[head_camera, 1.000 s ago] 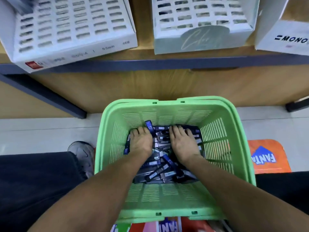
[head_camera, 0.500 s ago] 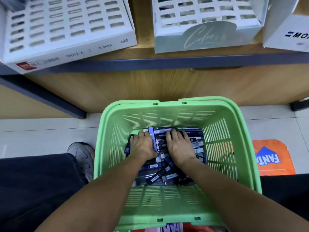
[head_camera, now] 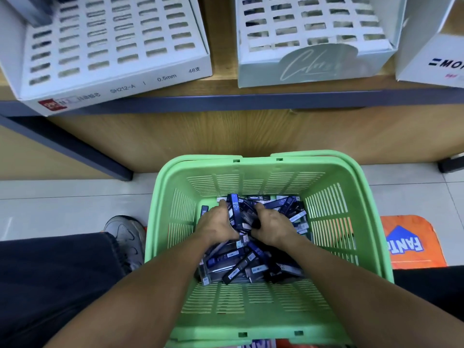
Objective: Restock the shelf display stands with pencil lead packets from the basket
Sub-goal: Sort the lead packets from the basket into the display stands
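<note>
Two hands, left (head_camera: 218, 223), right (head_camera: 273, 227), fingers curled gripping packets (head_camera: 236, 262); one basket (head_camera: 351, 222).

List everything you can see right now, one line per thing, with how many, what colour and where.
Slotted cardboard display stands: two, white, on the shelf at top.
Printed box: one, white, shelf's right edge, partly cut off.
Wooden shelf: one, tan with dark front edge, across the top.
Plastic slatted basket: one, green, on the floor below the shelf.
Pencil lead packets: many, dark blue and black, heaped in the basket.
Mat: one, orange with blue print, right of the basket.
Shoe: one, grey, left of the basket.
Left hand: gripping packets in the basket.
Right hand: gripping packets beside it.
</note>
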The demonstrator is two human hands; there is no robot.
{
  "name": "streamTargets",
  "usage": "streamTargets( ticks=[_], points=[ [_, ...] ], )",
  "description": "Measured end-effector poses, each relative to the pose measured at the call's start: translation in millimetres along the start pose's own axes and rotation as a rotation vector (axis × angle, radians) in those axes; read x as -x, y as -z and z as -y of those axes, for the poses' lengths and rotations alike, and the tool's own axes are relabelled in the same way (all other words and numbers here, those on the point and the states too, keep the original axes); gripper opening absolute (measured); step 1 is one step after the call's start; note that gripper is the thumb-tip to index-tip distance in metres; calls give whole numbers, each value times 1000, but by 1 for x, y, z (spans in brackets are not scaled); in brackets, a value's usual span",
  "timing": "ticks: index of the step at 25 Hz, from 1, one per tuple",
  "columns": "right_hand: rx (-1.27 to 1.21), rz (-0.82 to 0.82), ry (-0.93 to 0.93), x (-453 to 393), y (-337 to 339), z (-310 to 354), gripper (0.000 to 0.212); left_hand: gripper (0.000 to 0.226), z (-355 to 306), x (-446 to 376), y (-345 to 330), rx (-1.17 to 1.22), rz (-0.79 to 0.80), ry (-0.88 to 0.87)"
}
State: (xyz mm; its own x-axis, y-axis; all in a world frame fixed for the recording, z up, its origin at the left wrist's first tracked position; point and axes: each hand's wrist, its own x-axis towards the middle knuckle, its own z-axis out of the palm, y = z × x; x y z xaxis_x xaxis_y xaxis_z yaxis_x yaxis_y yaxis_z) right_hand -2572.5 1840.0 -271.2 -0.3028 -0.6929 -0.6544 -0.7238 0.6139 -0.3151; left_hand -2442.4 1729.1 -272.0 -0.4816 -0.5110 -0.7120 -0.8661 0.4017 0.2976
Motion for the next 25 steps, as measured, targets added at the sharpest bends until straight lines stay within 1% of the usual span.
streamTargets(
  ticks=[3, 6, 8, 9, 11, 12, 13, 14, 15, 16, 17, 18, 19, 20, 21, 23, 25],
  points=[
    [-25, 43, -65, -2, 6, -5, 57, 81, -5, 6, 4, 57, 72, 28],
    [-43, 77, -120, -3, 7, -7, 48, 82, -6, 12, 7, 125, 125, 49],
    [-67, 65, -114, 0, 10, -8, 45, 75, -8, 15, 13, 253, 139, 46],
    [-54, 44, -97, 3, 11, -7, 46, 65, -8, 15, 17, 326, 137, 50],
    [-9, -46, -47, 6, 16, -7, 51, 41, -11, 20, 25, 514, 106, 61],
    [-33, -95, -23, 8, 21, -5, 52, 34, -12, 22, 29, 610, 89, 72],
    [-111, -126, -14, 10, 27, -3, 50, 31, -14, 25, 33, 697, 82, 83],
    [-261, -115, -27, 13, 34, 0, 45, 32, -16, 29, 37, 786, 94, 96],
    [-452, -43, -63, 16, 41, 3, 41, 37, -20, 33, 41, 889, 109, 110],
    [-658, 83, -102, 23, 49, 6, 42, 45, -26, 38, 45, 986, 110, 125],
    [-859, 248, -145, 34, 57, 8, 48, 50, -32, 43, 48, 1053, 98, 134],
    [-999, 422, -187, 47, 64, 10, 54, 51, -37, 49, 50, 1093, 64, 143],
    [-1061, 562, -205, 61, 68, 12, 57, 47, -40, 52, 50, 1115, 13, 148],
    [-1094, 659, -203, 73, 70, 14, 56, 36, -45, 60, 52, 1137, -29, 143],
    [-1131, 721, -183, 84, 70, 16, 50, 30, -50, 67, 53, 1166, -62, 133],
    [-1250, 746, -150, 94, 67, 21, 37, 33, -57, 74, 51, 1204, -122, 126],
    [-1349, 640, -158, 93, 65, 23, 24, 45, -61, 77, 46, 1272, -133, 90]
  ],
)
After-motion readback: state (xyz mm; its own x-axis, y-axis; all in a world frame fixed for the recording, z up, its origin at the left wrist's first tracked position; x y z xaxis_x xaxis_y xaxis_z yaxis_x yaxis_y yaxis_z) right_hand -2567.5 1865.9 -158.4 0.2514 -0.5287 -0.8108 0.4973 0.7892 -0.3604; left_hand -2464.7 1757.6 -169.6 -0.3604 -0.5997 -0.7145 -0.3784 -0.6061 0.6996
